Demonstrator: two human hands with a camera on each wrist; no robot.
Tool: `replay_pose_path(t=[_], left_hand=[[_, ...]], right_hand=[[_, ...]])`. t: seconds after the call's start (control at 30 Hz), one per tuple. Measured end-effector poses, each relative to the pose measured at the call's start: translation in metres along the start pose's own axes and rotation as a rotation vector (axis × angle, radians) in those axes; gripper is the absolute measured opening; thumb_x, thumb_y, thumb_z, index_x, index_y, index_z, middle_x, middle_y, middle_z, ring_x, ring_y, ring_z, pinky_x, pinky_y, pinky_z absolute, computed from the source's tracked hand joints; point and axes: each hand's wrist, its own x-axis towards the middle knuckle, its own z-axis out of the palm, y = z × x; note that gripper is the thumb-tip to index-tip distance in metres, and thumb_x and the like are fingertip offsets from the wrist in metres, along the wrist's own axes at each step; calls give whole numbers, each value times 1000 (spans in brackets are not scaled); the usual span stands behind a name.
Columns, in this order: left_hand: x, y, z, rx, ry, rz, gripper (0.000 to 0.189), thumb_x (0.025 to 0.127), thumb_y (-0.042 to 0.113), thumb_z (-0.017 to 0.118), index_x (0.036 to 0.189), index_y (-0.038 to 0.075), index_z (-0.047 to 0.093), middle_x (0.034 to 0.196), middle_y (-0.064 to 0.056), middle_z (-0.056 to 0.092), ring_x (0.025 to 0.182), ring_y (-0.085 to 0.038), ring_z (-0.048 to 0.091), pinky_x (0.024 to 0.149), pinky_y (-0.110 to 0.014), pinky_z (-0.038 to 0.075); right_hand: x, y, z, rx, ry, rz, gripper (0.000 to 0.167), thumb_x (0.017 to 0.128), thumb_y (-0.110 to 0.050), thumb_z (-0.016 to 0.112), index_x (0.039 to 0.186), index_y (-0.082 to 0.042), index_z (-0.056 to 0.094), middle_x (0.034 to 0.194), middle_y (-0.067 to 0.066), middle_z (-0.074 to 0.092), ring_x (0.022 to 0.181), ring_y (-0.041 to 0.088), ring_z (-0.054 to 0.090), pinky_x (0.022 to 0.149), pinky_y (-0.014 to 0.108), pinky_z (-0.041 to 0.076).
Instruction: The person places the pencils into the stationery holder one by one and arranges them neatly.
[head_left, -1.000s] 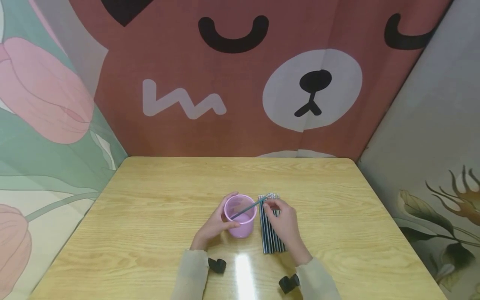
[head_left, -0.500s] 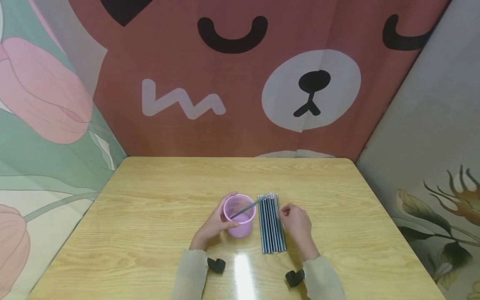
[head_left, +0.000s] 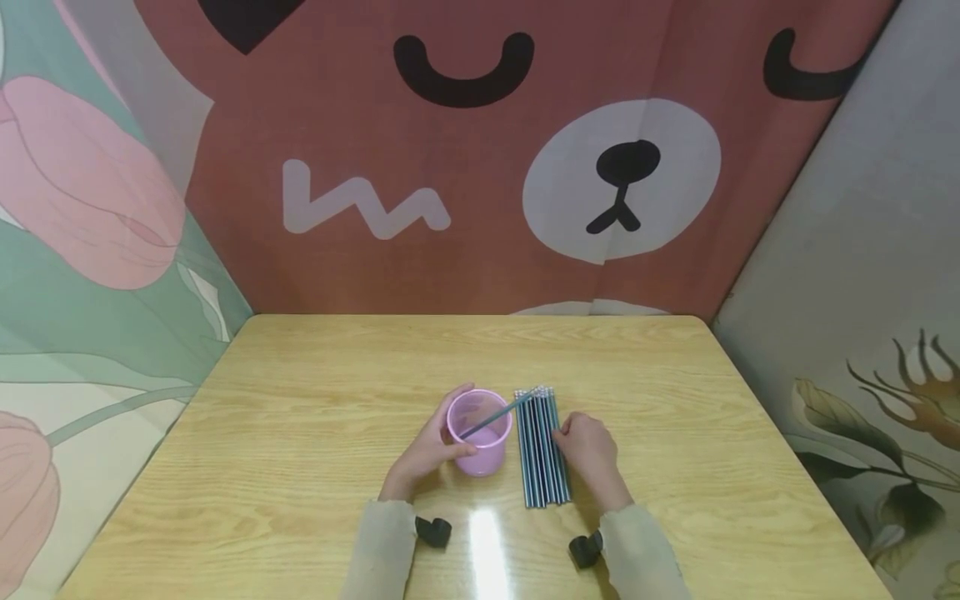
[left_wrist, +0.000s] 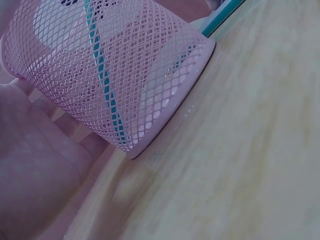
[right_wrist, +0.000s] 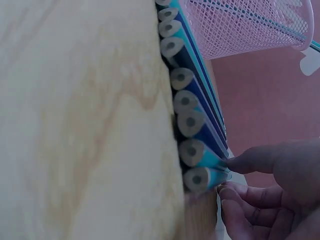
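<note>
A pink mesh pencil holder (head_left: 482,461) stands upright on the table, and my left hand (head_left: 427,452) grips it with thumb and fingers around its sides. One teal pencil (head_left: 497,414) leans inside it, its end sticking out over the rim to the right. Just right of the holder lies a row of several blue and teal pencils (head_left: 534,458), side by side. My right hand (head_left: 590,450) is at the row's right edge, where thumb and curled fingers pinch the outermost pencil (right_wrist: 197,178). In the right wrist view the flat, unsharpened pencil ends (right_wrist: 182,77) face the camera.
The wooden table (head_left: 315,392) reaches back to a wall hanging (head_left: 360,267) with a bear print. Patterned cloths hang at left and right. Dark wrist cameras (head_left: 432,532) sit at both sleeves, and light glares on the table between the forearms.
My right hand drew back from the row's top end to its right side, then moved slightly left against it. The outermost pencil now lies closer to the others. My left hand stayed put.
</note>
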Motion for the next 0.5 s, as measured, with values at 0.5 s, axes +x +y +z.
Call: replay_pose_path(t=[0.5], left_hand=[[-5, 0, -8, 29, 31, 29, 94, 75, 20, 82, 152, 16, 29, 151, -19, 38, 134, -44, 42, 111, -56, 38]], right_hand=[[2, 1, 3, 133, -94, 33, 42, 90, -30, 63, 54, -13, 50, 48, -7, 38, 45, 8, 35, 40, 19, 27]])
